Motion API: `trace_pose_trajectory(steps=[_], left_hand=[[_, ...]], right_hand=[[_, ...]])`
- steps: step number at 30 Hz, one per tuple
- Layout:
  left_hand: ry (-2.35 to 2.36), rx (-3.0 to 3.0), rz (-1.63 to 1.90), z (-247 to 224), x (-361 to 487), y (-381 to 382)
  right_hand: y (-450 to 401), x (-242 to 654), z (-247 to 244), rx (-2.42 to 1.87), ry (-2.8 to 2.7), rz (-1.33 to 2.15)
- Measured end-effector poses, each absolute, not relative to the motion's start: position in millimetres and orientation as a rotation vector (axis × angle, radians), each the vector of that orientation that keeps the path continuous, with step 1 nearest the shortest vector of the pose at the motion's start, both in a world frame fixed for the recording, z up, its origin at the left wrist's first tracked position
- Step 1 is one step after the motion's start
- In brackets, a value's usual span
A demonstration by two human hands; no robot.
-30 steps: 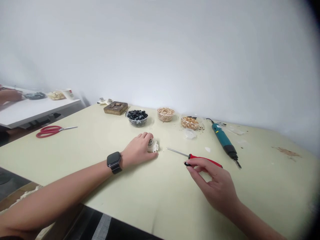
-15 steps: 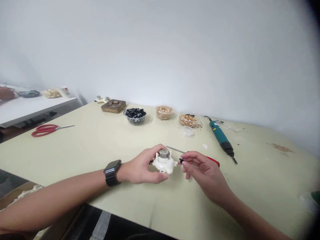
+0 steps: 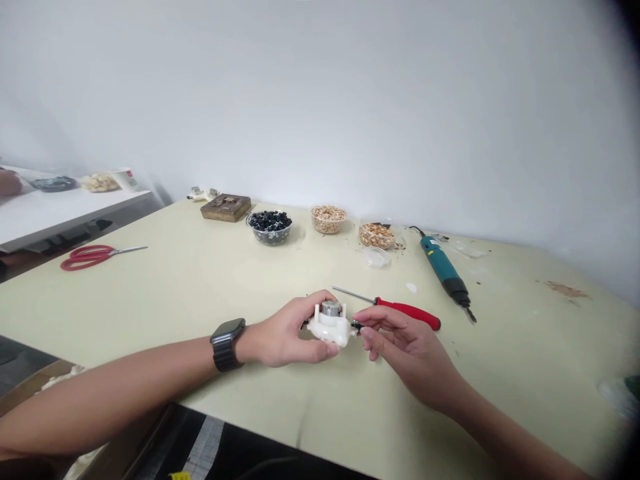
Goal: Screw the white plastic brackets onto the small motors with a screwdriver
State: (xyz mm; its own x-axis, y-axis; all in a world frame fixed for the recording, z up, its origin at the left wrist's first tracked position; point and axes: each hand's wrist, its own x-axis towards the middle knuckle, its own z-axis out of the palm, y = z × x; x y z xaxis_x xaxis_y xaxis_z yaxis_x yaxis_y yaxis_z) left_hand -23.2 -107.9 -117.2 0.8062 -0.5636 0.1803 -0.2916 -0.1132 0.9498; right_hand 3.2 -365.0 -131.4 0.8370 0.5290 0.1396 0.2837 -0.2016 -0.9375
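Observation:
My left hand [image 3: 295, 337], with a dark watch on its wrist, is closed around a white plastic housing [image 3: 330, 331]. A small silver motor [image 3: 331, 308] sits upright in the top of that housing, between white posts. At the housing's right side, my right hand [image 3: 400, 340] pinches a small black part [image 3: 357, 326] between thumb and fingertips. The black part meets the housing's right end; whether it is seated there I cannot tell. Just beyond my right hand lies a screwdriver with a red handle [image 3: 410, 312].
Along the back stand a bowl of black parts [image 3: 271, 237], two tubs of small tan pieces [image 3: 328, 225] [image 3: 376, 241], and a wooden block [image 3: 226, 208]. A teal electric screwdriver [image 3: 444, 267] lies right, red scissors [image 3: 89, 257] left. A person's hand [image 3: 9, 183] shows at a neighbouring table.
My right hand has brought the black part leftward against the housing's right end. My left hand still grips the housing. The view has shifted slightly.

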Motion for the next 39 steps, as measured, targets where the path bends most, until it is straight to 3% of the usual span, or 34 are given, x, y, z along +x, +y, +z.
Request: trace_pose_trajectory(steps=[18,30,39], left_hand=[[-0.601,1.723,-0.128,-108,4,-107],[-0.567,1.577,-0.165,-110,31,-94],[-0.616,1.791,-0.164,-118,21,-90]], right_hand=[[-358,24,-117,-2.007,-0.745,-0.054],[-335,47,-120,-1.938,-0.825,-0.478],[-337,41,-136,-1.897,-0.811,-0.303]])
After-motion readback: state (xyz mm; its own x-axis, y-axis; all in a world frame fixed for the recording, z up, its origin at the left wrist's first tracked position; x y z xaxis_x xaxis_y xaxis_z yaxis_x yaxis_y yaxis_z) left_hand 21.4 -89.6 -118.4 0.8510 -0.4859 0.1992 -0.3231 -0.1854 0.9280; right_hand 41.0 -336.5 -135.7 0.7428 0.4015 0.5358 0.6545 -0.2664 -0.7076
